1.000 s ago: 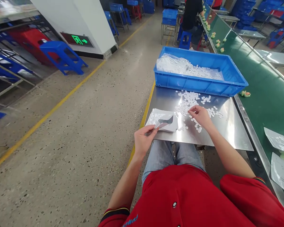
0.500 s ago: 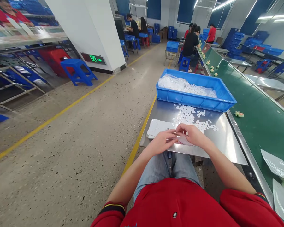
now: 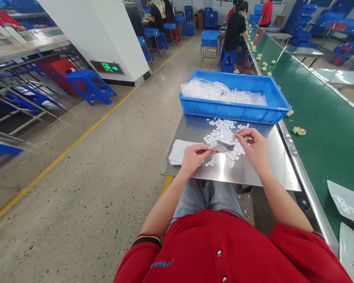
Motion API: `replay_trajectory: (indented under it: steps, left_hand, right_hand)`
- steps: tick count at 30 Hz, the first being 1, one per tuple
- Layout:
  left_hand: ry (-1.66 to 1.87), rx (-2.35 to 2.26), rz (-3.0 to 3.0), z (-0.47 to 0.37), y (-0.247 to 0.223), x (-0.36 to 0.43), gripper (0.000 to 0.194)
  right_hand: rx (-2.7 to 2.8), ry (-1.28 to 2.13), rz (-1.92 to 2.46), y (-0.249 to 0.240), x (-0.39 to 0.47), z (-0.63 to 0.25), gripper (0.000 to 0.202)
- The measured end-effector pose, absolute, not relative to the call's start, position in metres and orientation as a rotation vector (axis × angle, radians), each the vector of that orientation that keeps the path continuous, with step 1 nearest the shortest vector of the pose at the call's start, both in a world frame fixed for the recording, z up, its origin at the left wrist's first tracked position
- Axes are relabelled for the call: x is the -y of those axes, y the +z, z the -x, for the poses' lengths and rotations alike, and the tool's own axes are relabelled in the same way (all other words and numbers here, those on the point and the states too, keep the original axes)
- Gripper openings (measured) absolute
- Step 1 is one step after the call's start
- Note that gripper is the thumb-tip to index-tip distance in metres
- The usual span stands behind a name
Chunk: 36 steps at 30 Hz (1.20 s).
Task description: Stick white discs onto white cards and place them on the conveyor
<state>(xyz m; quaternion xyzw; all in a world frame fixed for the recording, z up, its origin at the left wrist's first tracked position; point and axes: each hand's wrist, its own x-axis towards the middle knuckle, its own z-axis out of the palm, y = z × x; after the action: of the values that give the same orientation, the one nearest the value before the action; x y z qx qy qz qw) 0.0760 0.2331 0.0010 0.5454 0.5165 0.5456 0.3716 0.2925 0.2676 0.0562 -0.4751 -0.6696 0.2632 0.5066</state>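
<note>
My left hand [image 3: 194, 158] is closed on the edge of a plastic pouch [image 3: 222, 147], pale with a grey inner side and a small red mark. The pouch is raised over the steel table [image 3: 253, 171], its free end pointing right. My right hand [image 3: 253, 146] hovers above the right side of the scattered small white discs [image 3: 222, 130], apart from the pouch. Its thumb and index finger are pinched together; whatever is between them is too small to make out. A stack of white pouches [image 3: 178, 151] lies beside my left hand.
Behind the discs stands a blue crate [image 3: 230, 112] holding a clear bag [image 3: 202, 88] and more discs. Along the right runs a green conveyor belt [image 3: 321, 145] carrying small plush-like pieces [image 3: 299, 130] and flat pouches [image 3: 346, 200]. A person in black [image 3: 235, 31] sits farther along the belt.
My hands were together over the pouch near the table's front edge. Now they are apart: the left holds the pouch higher, and the right has moved away to the right. The view has tilted down.
</note>
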Motion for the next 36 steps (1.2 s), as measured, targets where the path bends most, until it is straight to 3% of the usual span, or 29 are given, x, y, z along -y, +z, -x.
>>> replay_trajectory:
  steps: [6, 20, 26, 33, 36]
  left_hand:
    - [1.433, -1.318, -1.405, -0.091, 0.006, -0.228, 0.032]
    - [1.44, -1.295, -1.677, -0.099, -0.001, -0.221, 0.014]
    - [1.463, -1.291, -1.527, -0.101, -0.002, -0.221, 0.021]
    - [1.416, -1.186, -1.368, -0.132, -0.003, -0.237, 0.031]
    - [1.392, -1.111, -1.377, -0.151, -0.006, -0.243, 0.031]
  right_hand:
    - [1.645, 0.675, 1.164, 0.056, -0.24, -0.31, 0.026]
    - [2.023, 0.912, 1.141, 0.055, -0.259, -0.32, 0.033]
    - [1.975, 0.999, 1.168, 0.067, -0.252, -0.33, 0.04]
    - [1.965, 0.72, 1.284, 0.055, -0.248, -0.346, 0.038]
    - [1.904, 0.765, 1.308, 0.055, -0.247, -0.364, 0.042]
